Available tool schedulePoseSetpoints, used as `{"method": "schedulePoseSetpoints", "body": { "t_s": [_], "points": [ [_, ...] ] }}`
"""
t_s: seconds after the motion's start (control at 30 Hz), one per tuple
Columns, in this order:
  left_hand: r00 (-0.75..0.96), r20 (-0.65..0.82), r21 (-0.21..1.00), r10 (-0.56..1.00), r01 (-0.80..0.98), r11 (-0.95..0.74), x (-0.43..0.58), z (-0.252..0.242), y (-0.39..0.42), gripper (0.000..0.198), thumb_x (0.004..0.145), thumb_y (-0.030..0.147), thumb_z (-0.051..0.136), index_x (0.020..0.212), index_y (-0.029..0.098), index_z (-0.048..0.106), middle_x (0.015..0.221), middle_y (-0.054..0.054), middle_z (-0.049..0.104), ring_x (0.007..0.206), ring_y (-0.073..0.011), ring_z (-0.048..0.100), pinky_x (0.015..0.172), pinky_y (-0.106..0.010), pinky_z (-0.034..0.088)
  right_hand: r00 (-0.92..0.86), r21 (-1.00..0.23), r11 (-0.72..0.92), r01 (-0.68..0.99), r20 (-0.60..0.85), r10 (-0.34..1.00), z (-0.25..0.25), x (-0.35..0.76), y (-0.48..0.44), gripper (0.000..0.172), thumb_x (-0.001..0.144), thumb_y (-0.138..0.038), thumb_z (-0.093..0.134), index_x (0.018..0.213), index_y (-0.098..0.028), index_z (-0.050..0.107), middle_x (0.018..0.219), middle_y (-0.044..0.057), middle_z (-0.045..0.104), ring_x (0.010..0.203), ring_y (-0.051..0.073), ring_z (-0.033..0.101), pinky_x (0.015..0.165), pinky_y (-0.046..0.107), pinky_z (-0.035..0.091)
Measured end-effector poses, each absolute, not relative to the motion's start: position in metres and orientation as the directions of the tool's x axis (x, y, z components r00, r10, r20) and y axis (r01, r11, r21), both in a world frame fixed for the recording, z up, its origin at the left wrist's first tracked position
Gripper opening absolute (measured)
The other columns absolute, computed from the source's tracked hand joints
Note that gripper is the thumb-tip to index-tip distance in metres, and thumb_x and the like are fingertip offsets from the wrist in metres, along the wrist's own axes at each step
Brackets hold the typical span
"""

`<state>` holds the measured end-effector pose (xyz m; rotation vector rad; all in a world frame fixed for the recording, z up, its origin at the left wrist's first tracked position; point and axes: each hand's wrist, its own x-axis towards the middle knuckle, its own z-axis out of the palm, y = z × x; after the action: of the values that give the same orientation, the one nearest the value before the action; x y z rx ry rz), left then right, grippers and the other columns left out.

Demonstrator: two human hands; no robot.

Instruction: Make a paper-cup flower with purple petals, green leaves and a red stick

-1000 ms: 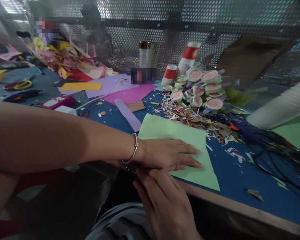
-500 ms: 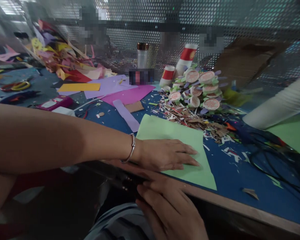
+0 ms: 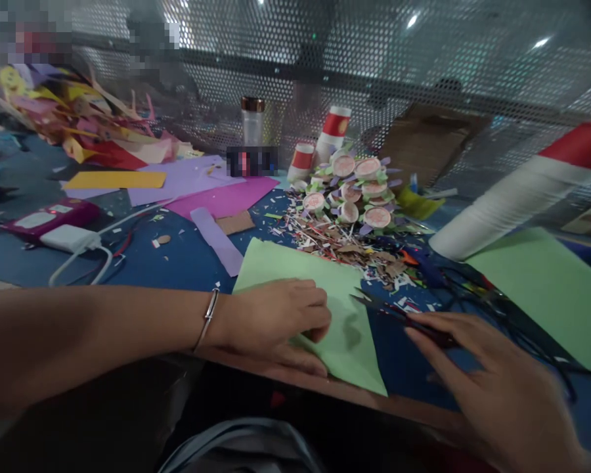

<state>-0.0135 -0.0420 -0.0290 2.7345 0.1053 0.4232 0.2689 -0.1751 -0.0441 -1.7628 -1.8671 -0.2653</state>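
Observation:
A light green sheet of paper (image 3: 270, 263) lies at the front edge of the blue table. My left hand (image 3: 276, 322), with a silver bangle at the wrist, is on this sheet. Its fingers are curled against the paper, the thumb lower down by the table edge. In my right hand (image 3: 487, 368) is a pair of scissors (image 3: 398, 314), held between thumb and fingers. The blades point left, over the sheet's right edge, slightly parted and casting a shadow on the green paper.
Paper scraps (image 3: 345, 249) lie below a stack of small round paper pieces (image 3: 349, 190). A long stack of paper cups (image 3: 512, 197) leans at right beside another green sheet (image 3: 546, 289) and black cables. Purple paper (image 3: 177, 180), a power bank-like device (image 3: 54, 220) and a perforated screen (image 3: 256, 59) also show.
My right hand has risen from below the table edge to the right of the sheet, now with scissors. My left hand has gone from flat to curled. The view has turned right.

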Motion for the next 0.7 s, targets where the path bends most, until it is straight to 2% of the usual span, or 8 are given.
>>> {"method": "schedulePoseSetpoints", "body": {
  "t_s": [0.1, 0.2, 0.37, 0.47, 0.5, 0.53, 0.6, 0.7],
  "points": [
    [0.972, 0.203, 0.5, 0.116, -0.001, -0.866, -0.011, -0.023, -0.042, 0.03, 0.086, 0.042, 0.074, 0.084, 0.019, 0.054, 0.086, -0.004, 0.062, 0.078, -0.0182, 0.053, 0.07, -0.029, 0.041, -0.143, -0.122, 0.231, 0.965, 0.495, 0.857, -0.043, 0.27, -0.159, 0.035, 0.097, -0.051, 0.05, 0.105, -0.024, 0.072, 0.1, 0.008, 0.076, 0.088, 0.027, 0.073, 0.079, 0.044, 0.057],
    [0.979, 0.107, 0.714, 0.172, 0.045, -0.699, -0.008, -0.012, -0.037, 0.023, 0.085, 0.03, 0.074, 0.091, 0.02, 0.055, 0.081, 0.0, 0.061, 0.07, -0.014, 0.053, 0.063, -0.025, 0.039, -0.152, -0.123, 0.248, 0.961, 0.516, 0.843, -0.03, 0.272, -0.156, 0.034, 0.097, -0.051, 0.052, 0.107, -0.025, 0.071, 0.102, 0.008, 0.075, 0.092, 0.028, 0.072, 0.082, 0.047, 0.056],
    [0.837, 0.155, 0.95, 0.524, 0.019, -0.311, 0.004, 0.004, -0.016, 0.031, 0.083, 0.029, 0.075, 0.107, 0.018, 0.059, 0.077, 0.004, 0.055, 0.069, -0.0104, 0.051, 0.064, -0.022, 0.04, -0.158, -0.25, 0.318, 0.914, 0.504, 0.849, 0.01, 0.256, -0.145, 0.022, 0.095, -0.043, 0.06, 0.111, -0.031, 0.07, 0.104, 0.003, 0.076, 0.088, 0.022, 0.074, 0.068, 0.032, 0.059],
    [0.688, 0.077, 0.997, 0.721, -0.05, -0.059, 0.011, 0.003, -0.009, 0.048, 0.079, 0.023, 0.076, 0.121, 0.017, 0.054, 0.078, 0.003, 0.058, 0.071, -0.0113, 0.056, 0.065, -0.022, 0.043, -0.152, -0.247, 0.341, 0.907, 0.562, 0.813, 0.027, 0.239, -0.126, 0.023, 0.096, -0.037, 0.06, 0.117, -0.029, 0.067, 0.102, 0.003, 0.075, 0.08, 0.019, 0.072, 0.072, 0.031, 0.059],
    [0.64, 0.029, 0.998, 0.768, -0.064, 0.016, 0.013, 0.002, -0.008, 0.05, 0.079, 0.023, 0.077, 0.123, 0.017, 0.054, 0.077, 0.003, 0.059, 0.07, -0.0114, 0.057, 0.064, -0.022, 0.043, -0.187, -0.206, 0.377, 0.903, 0.603, 0.776, 0.03, 0.233, -0.118, 0.024, 0.097, -0.035, 0.06, 0.118, -0.028, 0.066, 0.099, 0.003, 0.074, 0.08, 0.019, 0.071, 0.076, 0.033, 0.059],
    [0.592, -0.02, 0.991, 0.806, -0.092, 0.093, 0.015, 0.0, -0.008, 0.047, 0.079, 0.022, 0.077, 0.12, 0.018, 0.055, 0.078, 0.002, 0.061, 0.069, -0.0111, 0.057, 0.063, -0.022, 0.044, -0.231, -0.153, 0.406, 0.901, 0.622, 0.748, 0.031, 0.228, -0.11, 0.024, 0.097, -0.032, 0.059, 0.12, -0.028, 0.065, 0.102, 0.005, 0.073, 0.086, 0.021, 0.071, 0.08, 0.034, 0.058],
    [0.545, -0.117, 0.956, 0.83, -0.164, 0.242, 0.017, -0.004, -0.009, 0.025, 0.083, 0.023, 0.072, 0.104, 0.016, 0.061, 0.077, 0.0, 0.063, 0.065, -0.0104, 0.058, 0.063, -0.022, 0.046, -0.368, -0.027, 0.492, 0.87, 0.629, 0.685, 0.03, 0.218, -0.096, 0.028, 0.097, -0.027, 0.059, 0.124, -0.025, 0.063, 0.107, 0.008, 0.072, 0.097, 0.024, 0.07, 0.087, 0.038, 0.056],
    [0.484, -0.185, 0.889, 0.855, -0.289, 0.356, 0.018, -0.007, -0.008, 0.009, 0.088, 0.022, 0.067, 0.088, 0.017, 0.059, 0.073, 0.0, 0.064, 0.059, -0.0097, 0.058, 0.061, -0.023, 0.048, -0.574, 0.105, 0.624, 0.774, 0.532, 0.622, 0.02, 0.206, -0.081, 0.033, 0.095, -0.017, 0.059, 0.128, -0.021, 0.061, 0.114, 0.011, 0.069, 0.104, 0.026, 0.066, 0.088, 0.041, 0.056]
  ]
}}
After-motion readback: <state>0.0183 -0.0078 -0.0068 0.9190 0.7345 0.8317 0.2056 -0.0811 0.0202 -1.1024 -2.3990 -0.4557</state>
